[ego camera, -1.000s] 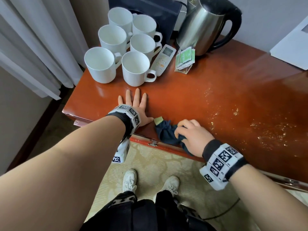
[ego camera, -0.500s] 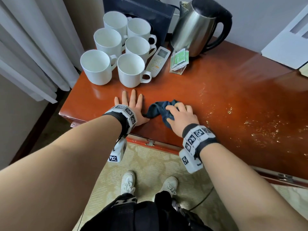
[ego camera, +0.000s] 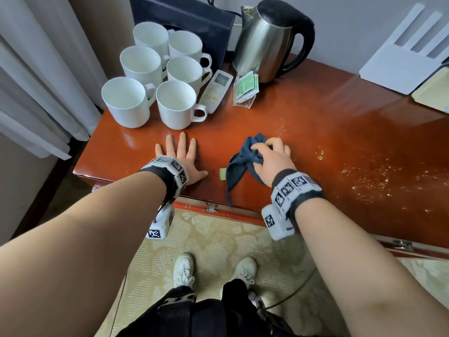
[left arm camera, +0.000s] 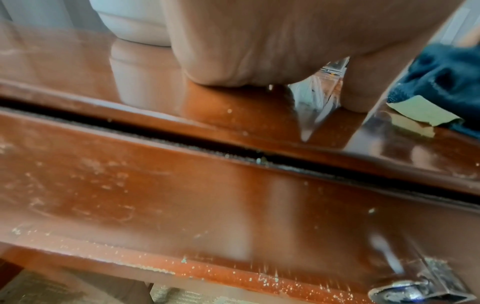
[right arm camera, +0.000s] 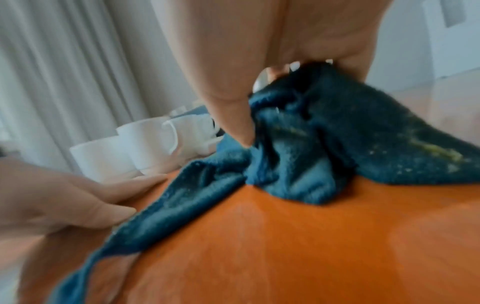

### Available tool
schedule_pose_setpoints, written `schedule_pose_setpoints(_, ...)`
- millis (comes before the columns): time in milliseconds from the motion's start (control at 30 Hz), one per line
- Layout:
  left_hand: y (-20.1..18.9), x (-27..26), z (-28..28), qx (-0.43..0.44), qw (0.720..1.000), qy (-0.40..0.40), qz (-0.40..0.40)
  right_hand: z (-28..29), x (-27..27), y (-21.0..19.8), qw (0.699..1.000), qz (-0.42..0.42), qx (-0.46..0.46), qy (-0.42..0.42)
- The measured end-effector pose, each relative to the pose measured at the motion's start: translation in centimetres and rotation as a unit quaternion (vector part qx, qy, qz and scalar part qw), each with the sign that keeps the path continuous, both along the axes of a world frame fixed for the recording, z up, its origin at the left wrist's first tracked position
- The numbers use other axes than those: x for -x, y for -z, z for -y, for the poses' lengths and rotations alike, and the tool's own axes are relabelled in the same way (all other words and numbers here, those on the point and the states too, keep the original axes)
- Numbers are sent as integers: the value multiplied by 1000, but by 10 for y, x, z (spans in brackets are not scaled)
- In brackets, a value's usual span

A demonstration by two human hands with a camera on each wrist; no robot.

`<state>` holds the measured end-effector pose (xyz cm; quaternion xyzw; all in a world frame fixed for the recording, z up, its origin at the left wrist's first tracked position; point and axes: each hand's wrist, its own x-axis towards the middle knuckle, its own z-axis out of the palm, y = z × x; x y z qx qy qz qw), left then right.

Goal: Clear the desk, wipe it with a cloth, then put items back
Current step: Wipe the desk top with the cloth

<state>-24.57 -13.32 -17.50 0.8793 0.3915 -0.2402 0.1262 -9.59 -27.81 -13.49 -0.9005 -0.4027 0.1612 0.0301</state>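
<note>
A dark blue cloth (ego camera: 239,161) lies bunched on the red-brown desk (ego camera: 315,122), one end trailing over the front edge. My right hand (ego camera: 269,154) grips the bunched cloth (right arm camera: 324,144) with curled fingers and presses it to the wood. Left of it my left hand (ego camera: 181,154) lies flat on the desk, fingers straight, palm (left arm camera: 246,51) down. Pale crumbs (ego camera: 364,176) speckle the desk to the right of the cloth. A small green tag (ego camera: 222,172) lies by the cloth.
Several white mugs (ego camera: 155,76) stand at the back left, beside a white remote (ego camera: 215,91), a clear holder of green sachets (ego camera: 245,87) and a steel kettle (ego camera: 267,37). A dark box (ego camera: 184,18) stands behind. Papers (ego camera: 408,57) lie at the back right. Curtains (ego camera: 36,69) hang left.
My right hand has carried the cloth from the front edge up onto the desk and then rightward, away from the left hand. The left hand has stayed flat in place.
</note>
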Motion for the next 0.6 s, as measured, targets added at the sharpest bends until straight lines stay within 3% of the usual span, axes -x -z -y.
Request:
schedule_pose_setpoints(67,0,0,0,0,1000,0,0,-4,0,10,998,-15,60,10)
schedule_pose_setpoints(167,-1,0,0,4,1000,-2,1,8,13,19,998,2,63,1)
schedule_pose_setpoints(333,-5,-1,0,6,1000,-9,-6,71,35,15,995,22,64,-79)
schedule_pose_setpoints(433,-13,-9,4,12,999,-23,-20,99,27,9,992,-15,107,-70)
schedule_pose_setpoints(500,-18,-17,10,30,999,-26,-10,103,14,2,996,-36,79,-20)
schedule_pose_setpoints(600,-19,-34,26,56,998,28,9,88,-8,-8,999,3,-26,37)
